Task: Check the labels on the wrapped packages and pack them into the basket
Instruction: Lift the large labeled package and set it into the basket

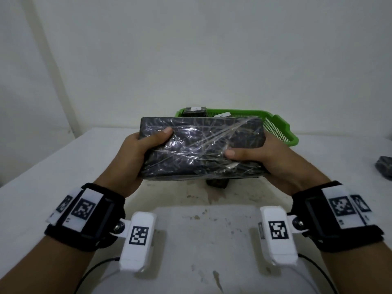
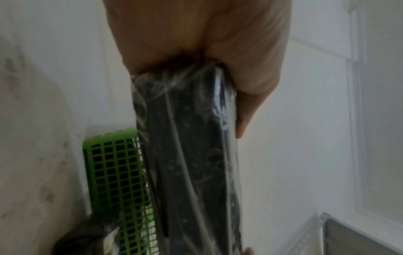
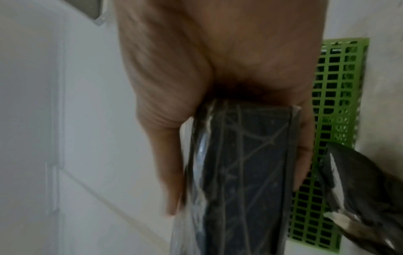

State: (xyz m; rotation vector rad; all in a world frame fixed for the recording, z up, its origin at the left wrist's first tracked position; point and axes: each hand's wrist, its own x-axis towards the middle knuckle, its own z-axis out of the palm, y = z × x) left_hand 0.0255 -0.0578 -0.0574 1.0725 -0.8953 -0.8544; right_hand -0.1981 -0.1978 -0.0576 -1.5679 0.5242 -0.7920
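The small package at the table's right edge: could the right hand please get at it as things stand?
Probably not right away: the right hand grips the large wrapped package together with the left hand. The small package lies beside it with nothing between.

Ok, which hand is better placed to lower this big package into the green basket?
Probably the right hand: the green basket sits behind the large wrapped package, offset to the right. The left hand grips the farther end, so it would mostly steady.

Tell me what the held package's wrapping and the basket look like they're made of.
Package: clear plastic film, glossy, judging by wrinkles and shiny streaks over a dark surface; the contents can't be told. Basket: probably moulded plastic, bright green, with a grid of holes in its walls.
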